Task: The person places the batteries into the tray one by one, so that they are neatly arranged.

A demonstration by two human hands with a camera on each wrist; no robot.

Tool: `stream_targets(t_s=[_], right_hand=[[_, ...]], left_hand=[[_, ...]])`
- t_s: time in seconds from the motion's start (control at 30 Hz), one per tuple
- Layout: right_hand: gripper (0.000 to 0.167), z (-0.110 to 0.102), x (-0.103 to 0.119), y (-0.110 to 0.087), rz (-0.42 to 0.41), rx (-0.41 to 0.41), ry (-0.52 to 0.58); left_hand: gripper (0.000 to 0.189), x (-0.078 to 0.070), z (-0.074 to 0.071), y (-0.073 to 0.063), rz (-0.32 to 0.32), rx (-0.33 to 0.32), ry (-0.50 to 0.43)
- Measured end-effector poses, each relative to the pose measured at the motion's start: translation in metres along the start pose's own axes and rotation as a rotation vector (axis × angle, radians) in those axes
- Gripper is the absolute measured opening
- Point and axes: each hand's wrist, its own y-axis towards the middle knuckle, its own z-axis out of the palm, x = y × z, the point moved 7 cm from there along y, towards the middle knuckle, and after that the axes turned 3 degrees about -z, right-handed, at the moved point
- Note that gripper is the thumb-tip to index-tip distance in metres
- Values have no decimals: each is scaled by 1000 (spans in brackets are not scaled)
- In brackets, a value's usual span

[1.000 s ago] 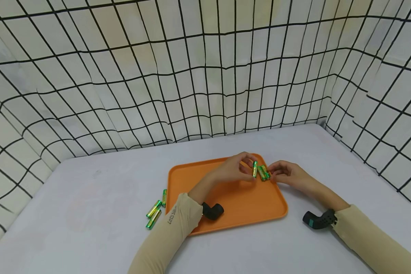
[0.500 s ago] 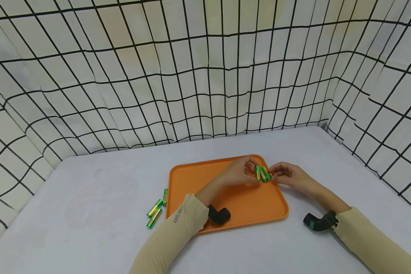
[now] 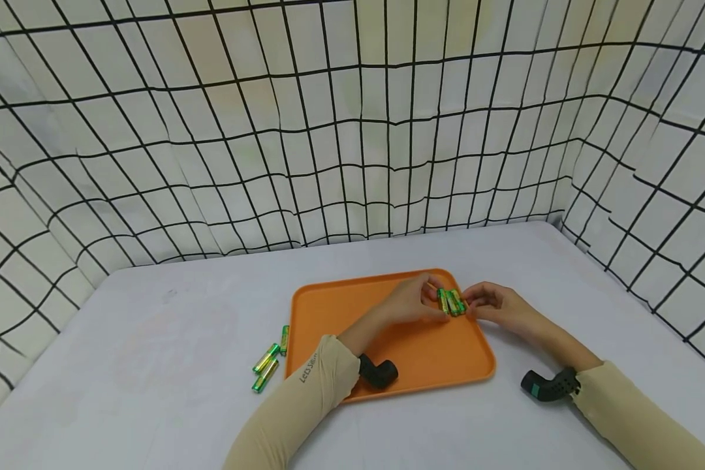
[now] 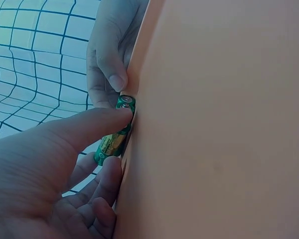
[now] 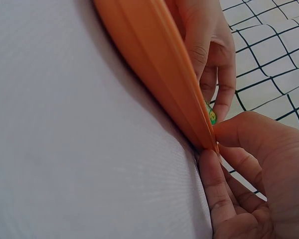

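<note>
Thumb and fingers of my left hand (image 3: 412, 300) pinch a green-and-gold cylindrical battery (image 3: 443, 301) by its ends, low over the far right corner of an orange tray (image 3: 411, 356). Right beside it lie more batteries (image 3: 457, 301) of the same kind, in a tight row. In the left wrist view my left thumb lies across the battery (image 4: 111, 143) and hides part of it. My right hand (image 3: 499, 305) is at the tray's right rim. The right wrist view has its thumb and forefinger gripping the rim (image 5: 189, 99), with a battery end (image 5: 212, 116) showing beyond.
Three more batteries (image 3: 266, 369) lie on the white table (image 3: 153, 365) just left of the tray. A white cloth with a black grid (image 3: 329, 143) surrounds the table at the back and sides. A black device (image 3: 378, 372) sits on each wrist.
My left hand has moved slightly right and lowered its battery from upright to a slant beside the others in the tray. My right hand has stayed at the rim.
</note>
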Motion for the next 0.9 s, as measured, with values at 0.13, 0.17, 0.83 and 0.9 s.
stream_targets(t_s=[0.13, 0.17, 0.83, 0.9], right_hand=[[38, 0, 0, 0, -6, -3, 7], [38, 0, 0, 0, -6, -2, 9], [39, 1, 3, -2, 2, -13, -6], [39, 1, 4, -2, -1, -11, -6]], left_hand=[[49, 0, 1, 0, 2, -4, 1], [49, 0, 1, 0, 3, -5, 3], [51, -1, 2, -3, -20, -61, 141], [52, -1, 2, -3, -24, -61, 151]])
